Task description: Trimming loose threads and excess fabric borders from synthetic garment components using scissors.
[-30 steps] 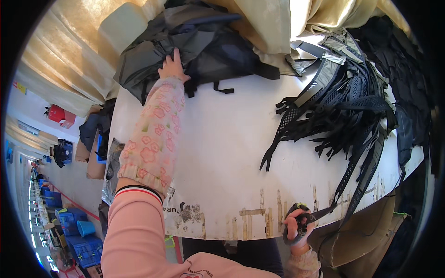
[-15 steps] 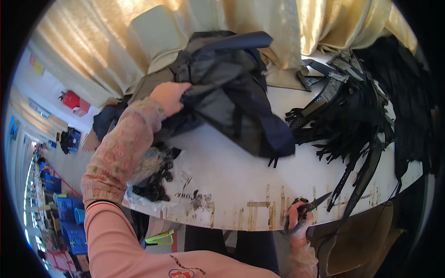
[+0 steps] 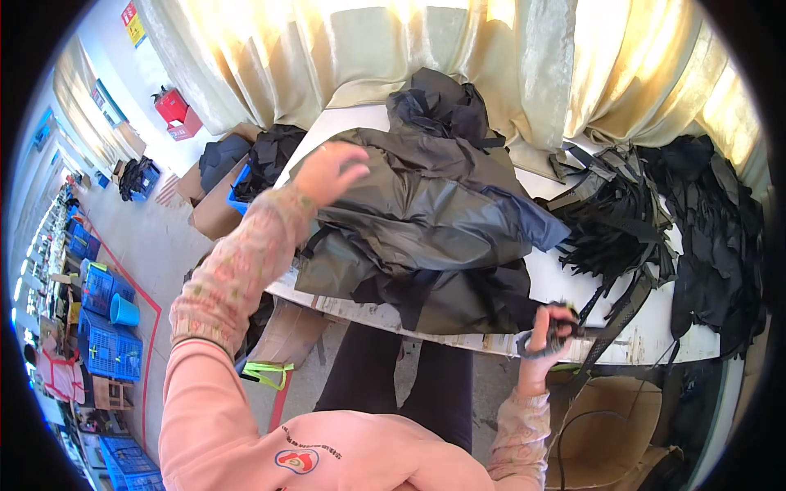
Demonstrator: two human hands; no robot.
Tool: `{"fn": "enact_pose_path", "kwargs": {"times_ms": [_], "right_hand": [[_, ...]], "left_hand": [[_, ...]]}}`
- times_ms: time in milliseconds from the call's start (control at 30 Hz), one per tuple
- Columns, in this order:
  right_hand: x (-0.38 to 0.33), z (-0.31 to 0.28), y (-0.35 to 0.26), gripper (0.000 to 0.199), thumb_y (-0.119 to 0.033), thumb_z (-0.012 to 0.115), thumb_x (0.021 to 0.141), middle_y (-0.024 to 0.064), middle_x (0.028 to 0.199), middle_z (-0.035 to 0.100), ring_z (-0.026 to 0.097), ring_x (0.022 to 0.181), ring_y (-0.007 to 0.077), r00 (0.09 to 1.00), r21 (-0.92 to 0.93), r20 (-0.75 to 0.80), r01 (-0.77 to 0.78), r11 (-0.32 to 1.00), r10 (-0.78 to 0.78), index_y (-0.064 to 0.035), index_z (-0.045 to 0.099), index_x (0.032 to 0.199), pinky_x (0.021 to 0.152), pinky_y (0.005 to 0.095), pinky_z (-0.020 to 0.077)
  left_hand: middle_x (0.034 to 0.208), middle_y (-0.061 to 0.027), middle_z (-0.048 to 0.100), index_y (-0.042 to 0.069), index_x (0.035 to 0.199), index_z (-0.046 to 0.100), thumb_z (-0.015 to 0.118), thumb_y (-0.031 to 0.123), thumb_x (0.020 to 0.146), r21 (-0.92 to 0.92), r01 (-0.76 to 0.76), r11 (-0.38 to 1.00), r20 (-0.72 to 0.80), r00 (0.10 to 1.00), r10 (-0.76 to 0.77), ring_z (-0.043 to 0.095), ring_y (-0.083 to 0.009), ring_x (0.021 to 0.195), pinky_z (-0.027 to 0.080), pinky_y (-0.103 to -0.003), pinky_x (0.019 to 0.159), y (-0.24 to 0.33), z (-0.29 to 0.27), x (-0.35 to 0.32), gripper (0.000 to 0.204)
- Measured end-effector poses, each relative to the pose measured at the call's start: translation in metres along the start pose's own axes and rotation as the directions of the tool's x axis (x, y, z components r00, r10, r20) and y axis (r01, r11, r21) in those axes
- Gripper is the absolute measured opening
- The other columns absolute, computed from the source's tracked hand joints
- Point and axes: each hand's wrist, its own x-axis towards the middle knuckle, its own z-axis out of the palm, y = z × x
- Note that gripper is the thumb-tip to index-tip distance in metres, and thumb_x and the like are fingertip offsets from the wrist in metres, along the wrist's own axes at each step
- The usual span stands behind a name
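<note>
Dark grey-black coated fabric pieces lie crumpled across the table, their lower edge hanging over its front. My left hand is over their far left part, fingers stretched out and apart, gripping nothing. At the front edge, right of the fabric, my right hand is closed around the handles of a pair of scissors. The blades point to the right and are blurred. Behind the spread fabric sits a bunched black piece.
Black straps and mesh strips are heaped on the table's right side, beside a tall black fabric pile. Pale curtains hang behind. A cardboard box stands below right; blue crates stand along the left.
The fabric has come nearer and now spreads over the table's front edge, covering the small pile there. My left hand has let go of it. The view has shifted; the scissors remain in my right hand.
</note>
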Motion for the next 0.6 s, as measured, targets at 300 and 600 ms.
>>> {"fn": "enact_pose_path", "kwargs": {"times_ms": [300, 600], "right_hand": [[0.099, 0.110, 0.017, 0.048, -0.002, 0.073, 0.076, 0.0124, 0.097, 0.064, 0.064, 0.085, 0.0237, 0.924, -0.504, 0.383, 0.214, 0.837, -0.005, -0.0038, 0.051, 0.119, 0.071, 0.0345, 0.0494], [0.111, 0.048, -0.039, 0.024, 0.002, 0.073, 0.077, 0.0028, 0.084, 0.061, 0.054, 0.074, 0.0085, 0.901, -0.182, 0.400, 0.260, 0.948, -0.171, -0.0051, 0.053, 0.088, 0.067, 0.0234, 0.0466]], "left_hand": [[0.111, -0.0186, 0.064, 0.000, 0.113, 0.061, 0.075, 0.029, 0.076, 0.086, 0.652, 0.753, 0.111, 0.745, -0.658, 0.059, -0.0308, 0.107, 0.044, -0.037, 0.094, -0.114, 0.041, 0.008, 0.048], [0.085, -0.0006, 0.066, 0.004, 0.092, 0.065, 0.071, 0.002, 0.077, -0.846, 0.165, 0.507, -0.037, 0.931, -0.364, 0.059, -0.0096, 0.078, 0.047, -0.025, 0.073, -0.020, -0.108, -0.038, 0.016]]}}
